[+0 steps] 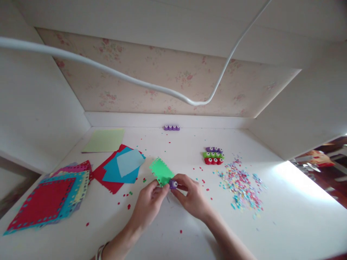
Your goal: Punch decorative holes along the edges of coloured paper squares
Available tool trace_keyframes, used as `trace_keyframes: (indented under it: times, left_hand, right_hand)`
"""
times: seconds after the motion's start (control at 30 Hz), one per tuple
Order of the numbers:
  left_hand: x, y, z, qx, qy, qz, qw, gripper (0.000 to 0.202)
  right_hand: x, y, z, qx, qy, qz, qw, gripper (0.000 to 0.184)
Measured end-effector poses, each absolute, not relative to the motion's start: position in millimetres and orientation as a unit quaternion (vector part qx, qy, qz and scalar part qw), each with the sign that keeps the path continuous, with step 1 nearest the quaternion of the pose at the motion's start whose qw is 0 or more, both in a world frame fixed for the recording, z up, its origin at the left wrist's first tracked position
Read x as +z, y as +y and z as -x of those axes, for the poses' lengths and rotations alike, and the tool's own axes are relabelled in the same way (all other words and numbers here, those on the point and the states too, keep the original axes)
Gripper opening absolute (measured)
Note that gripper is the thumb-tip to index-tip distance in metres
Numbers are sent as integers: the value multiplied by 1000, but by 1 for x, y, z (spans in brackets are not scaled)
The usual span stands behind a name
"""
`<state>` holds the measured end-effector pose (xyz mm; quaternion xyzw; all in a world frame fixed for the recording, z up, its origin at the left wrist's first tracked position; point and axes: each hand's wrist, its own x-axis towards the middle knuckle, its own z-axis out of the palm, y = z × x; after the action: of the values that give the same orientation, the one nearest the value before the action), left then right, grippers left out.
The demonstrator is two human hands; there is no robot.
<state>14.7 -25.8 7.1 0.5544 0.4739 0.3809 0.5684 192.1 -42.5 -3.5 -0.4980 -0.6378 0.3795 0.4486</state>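
Note:
A small green paper square [161,170] with punched holes along its edges is held just above the white table [168,231]. My left hand [150,201] pinches its near edge. My right hand [191,195] is closed round a small purple hole punch [173,184] that sits on the paper's near right corner. Both hands meet at the middle of the table.
A stack of punched coloured sheets [47,200] lies at the left, with red and blue sheets [121,168] and a pale green sheet [104,140] behind. Rows of purple, green and red punches [214,155] stand right of centre, a confetti pile [241,186] beside them. Purple punches [171,127] line the back wall.

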Motion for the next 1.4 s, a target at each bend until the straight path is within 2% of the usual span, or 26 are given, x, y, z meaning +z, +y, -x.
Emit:
trace_keyframes:
  times: [0.13,0.53,0.63,0.73,0.8,0.9,0.97,1.13,1.27,1.4]
  left_hand:
    - [-2,-20,-11,364,547,-545,521,36]
    - [1,-11,-8,443,531,-381,614,31]
    - [4,-11,-9,453,513,-361,634,29]
    - [6,-11,-8,452,490,-367,649,30]
    - [5,-9,-6,451,482,-381,647,30]
    - [2,-7,-2,438,488,-411,633,33]
    - [-2,-5,-1,407,504,-453,613,35]
    - [-13,-6,-5,334,528,-558,547,40]
    - [-16,-6,-6,331,544,-570,520,45]
    - [-15,-3,-4,307,546,-564,538,45]
  right_hand:
    - [-4,-44,-193,335,-673,502,427,30]
    - [-2,-43,-200,253,-671,555,422,23]
    - [-3,-41,-205,253,-633,578,448,25]
    - [-1,-35,-220,291,-567,585,501,29]
    - [5,-27,-240,320,-541,589,508,33]
    - [23,-8,-287,282,-574,632,438,34]
    - [40,10,-323,204,-629,676,326,34]
    - [71,62,-380,145,-682,688,203,30]
    - [69,97,-382,130,-749,642,95,26]
    - [56,115,-376,134,-792,596,11,32]
